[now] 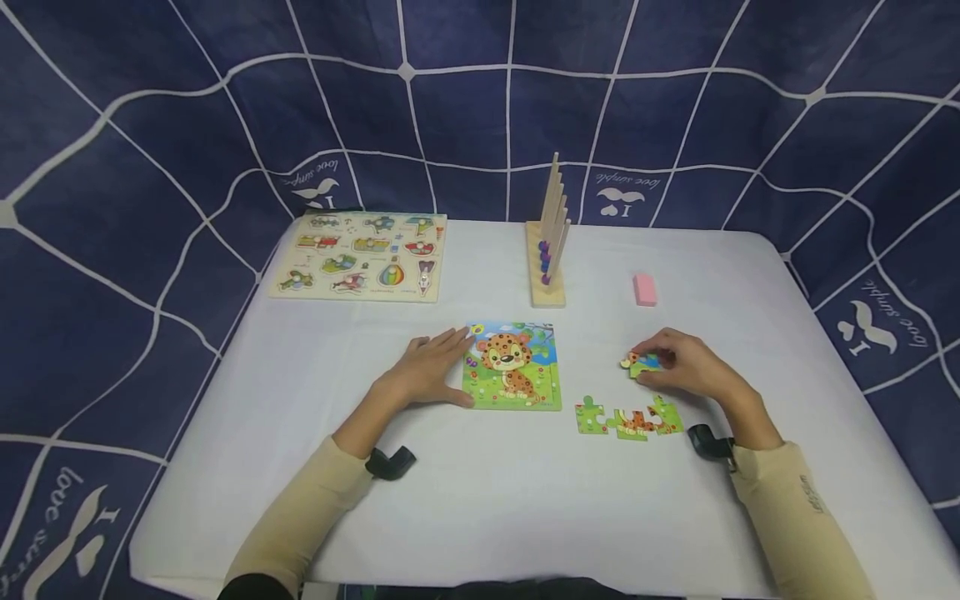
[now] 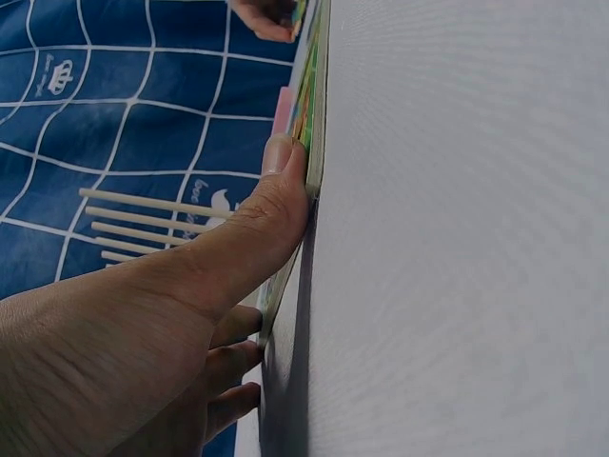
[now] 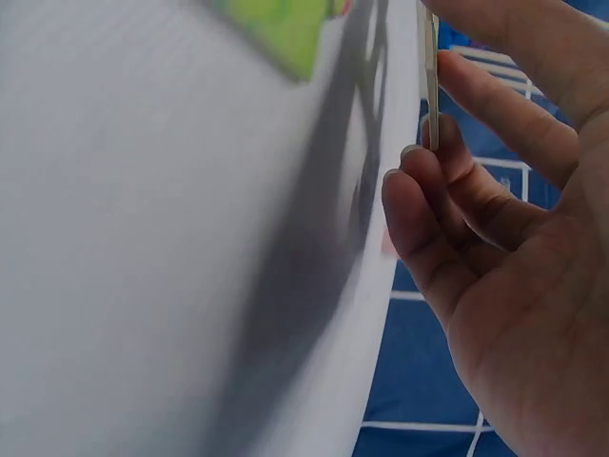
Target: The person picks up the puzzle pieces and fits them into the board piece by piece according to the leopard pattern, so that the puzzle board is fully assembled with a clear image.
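A square leopard puzzle board point(image 1: 512, 367) lies on the white table. My left hand point(image 1: 431, 371) touches its left side, fingers extended at the upper corner and the thumb at the lower one; the left wrist view shows the thumb point(image 2: 262, 214) against the board's edge. To the right, my right hand point(image 1: 686, 364) pinches a colourful jigsaw piece point(image 1: 642, 364) between thumb and fingers. In the right wrist view that piece point(image 3: 432, 86) appears edge-on, raised off the table. Below the hand lie several jigsaw pieces point(image 1: 632, 423), some joined, showing green grass and spotted orange fur.
At the back left lies a wooden vehicle peg puzzle point(image 1: 360, 257). A wooden stand point(image 1: 548, 287) with upright rods and small blue and purple beads rises behind the leopard board. A pink block point(image 1: 644, 289) sits at the back right. Dark blue checked cloth point(image 1: 465, 108) hangs behind the table.
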The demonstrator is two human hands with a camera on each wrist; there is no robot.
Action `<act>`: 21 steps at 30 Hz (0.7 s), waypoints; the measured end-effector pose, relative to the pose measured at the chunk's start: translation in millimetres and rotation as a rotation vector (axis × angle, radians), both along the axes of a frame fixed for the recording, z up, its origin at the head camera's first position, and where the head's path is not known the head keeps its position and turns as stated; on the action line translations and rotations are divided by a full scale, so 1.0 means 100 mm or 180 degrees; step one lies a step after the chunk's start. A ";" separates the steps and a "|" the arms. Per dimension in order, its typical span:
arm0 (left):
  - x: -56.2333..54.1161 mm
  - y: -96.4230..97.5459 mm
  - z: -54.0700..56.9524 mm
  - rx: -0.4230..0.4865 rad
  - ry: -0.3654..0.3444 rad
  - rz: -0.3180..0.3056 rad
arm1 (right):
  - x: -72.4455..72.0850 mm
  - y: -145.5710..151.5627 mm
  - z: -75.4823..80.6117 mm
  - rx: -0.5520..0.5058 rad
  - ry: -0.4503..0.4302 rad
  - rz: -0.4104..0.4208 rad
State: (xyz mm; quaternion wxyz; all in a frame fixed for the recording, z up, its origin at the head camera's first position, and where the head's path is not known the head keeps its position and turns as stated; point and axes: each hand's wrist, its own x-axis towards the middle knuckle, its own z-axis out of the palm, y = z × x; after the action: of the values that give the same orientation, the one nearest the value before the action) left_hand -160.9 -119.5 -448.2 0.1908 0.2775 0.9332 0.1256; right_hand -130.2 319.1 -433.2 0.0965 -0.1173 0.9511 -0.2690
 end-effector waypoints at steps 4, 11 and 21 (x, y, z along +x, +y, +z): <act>0.00 0.00 0.00 0.0009 0.0002 -0.0004 | -0.05 -0.10 0.02 -0.0007 0.0024 0.0069; -0.01 0.00 -0.01 0.0008 0.0024 -0.0028 | -0.14 -0.30 0.06 -0.0162 0.0099 0.0218; -0.01 0.00 -0.01 -0.0013 0.0034 -0.0031 | -0.27 -0.65 0.11 -0.0294 0.0257 0.0464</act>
State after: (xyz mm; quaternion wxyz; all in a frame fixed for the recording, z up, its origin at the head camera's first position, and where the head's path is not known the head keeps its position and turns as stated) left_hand -161.5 -119.6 -448.8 0.1869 0.2822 0.9331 0.1212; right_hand -157.1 254.1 -422.0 0.0719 -0.2012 0.9298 -0.2998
